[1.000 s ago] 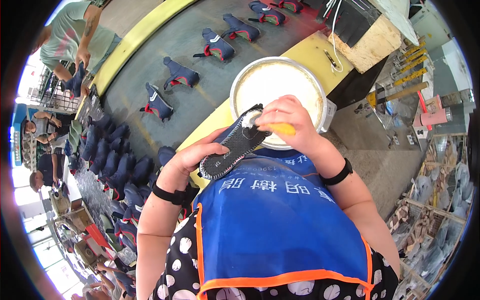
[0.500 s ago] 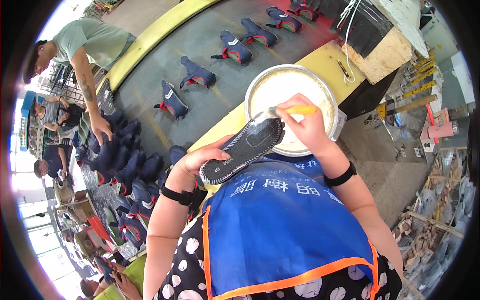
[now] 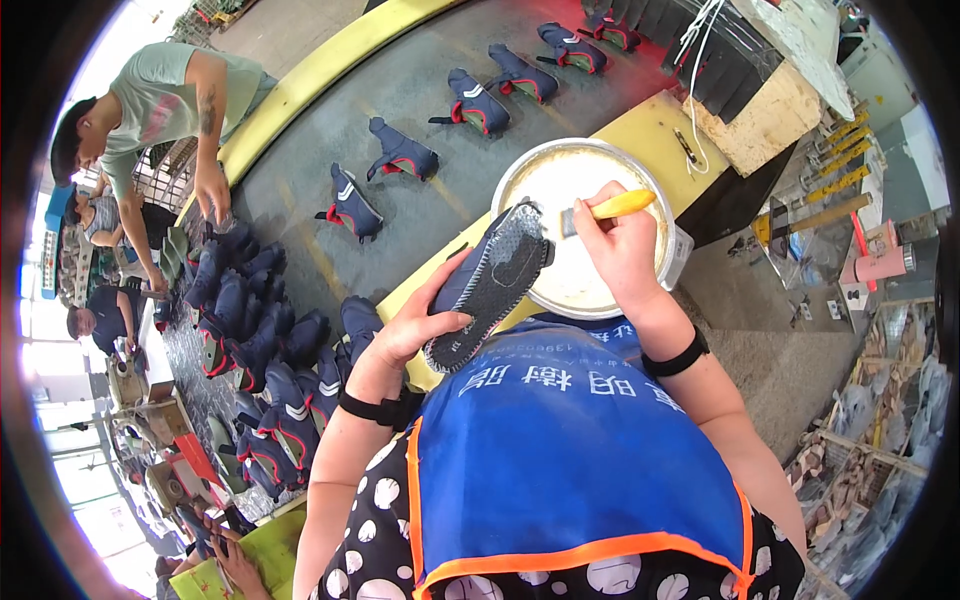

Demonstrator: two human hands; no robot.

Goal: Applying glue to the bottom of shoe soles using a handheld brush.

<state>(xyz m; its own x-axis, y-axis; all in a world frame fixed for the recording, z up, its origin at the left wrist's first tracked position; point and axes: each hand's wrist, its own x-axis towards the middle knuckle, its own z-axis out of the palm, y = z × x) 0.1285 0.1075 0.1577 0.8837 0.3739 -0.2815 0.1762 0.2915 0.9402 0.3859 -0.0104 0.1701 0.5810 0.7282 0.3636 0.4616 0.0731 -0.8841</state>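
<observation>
Left hand [image 3: 412, 325]: fingers wrapped round shoe [image 3: 460, 285] | right hand [image 3: 625, 248]: fingers pinching brush [image 3: 625, 204] over pan [image 3: 580, 143] (conveyor's [image 3: 655, 128] near edge) | step: apparently coating sole [image 3: 492, 290] | next: probably needs brush-to-sole contact

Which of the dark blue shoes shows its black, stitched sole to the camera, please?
The shoe in the left hand: its sole, whitened at the far end, faces the camera. The shoes on the grey surface show navy sides and red edging instead.

Left hand [image 3: 412, 322] grips shoe [image 3: 497, 280], sole showing; right hand [image 3: 626, 256] holds yellow-handled brush [image 3: 623, 204] over basin [image 3: 580, 145].
</observation>
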